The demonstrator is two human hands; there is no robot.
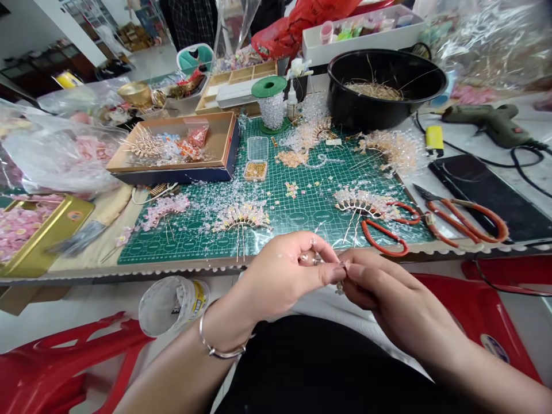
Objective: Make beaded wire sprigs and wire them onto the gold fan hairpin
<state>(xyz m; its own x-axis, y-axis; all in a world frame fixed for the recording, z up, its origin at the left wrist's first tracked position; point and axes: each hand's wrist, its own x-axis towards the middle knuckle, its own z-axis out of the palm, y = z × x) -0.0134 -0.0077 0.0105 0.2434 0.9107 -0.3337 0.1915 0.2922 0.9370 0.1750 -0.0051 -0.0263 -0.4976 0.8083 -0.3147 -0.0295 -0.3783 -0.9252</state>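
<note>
My left hand (280, 273), a silver bangle on its wrist, is closed in a pinch in front of the table edge. Fingertip to fingertip with it, my right hand (383, 287) is pinching too. Between them is a small beaded piece (340, 287), mostly covered by the fingers; clear beads show near the left fingers. Just beyond, on the green cutting mat (302, 224), lie beaded hair combs: a pale yellow one (241, 219), a whitish one (364, 204) and a pink one (166, 210). Red-handled scissors (388, 236) rest partly under the whitish comb.
Red-handled pliers (470, 221) and a dark phone-like slab (495, 195) lie right, near a glue gun (491, 123). Behind stand a black basin (383, 66), a bead spool (271, 109) and an open box (224, 138). Left is a gold tin (56, 227). Below are red stools (487, 322).
</note>
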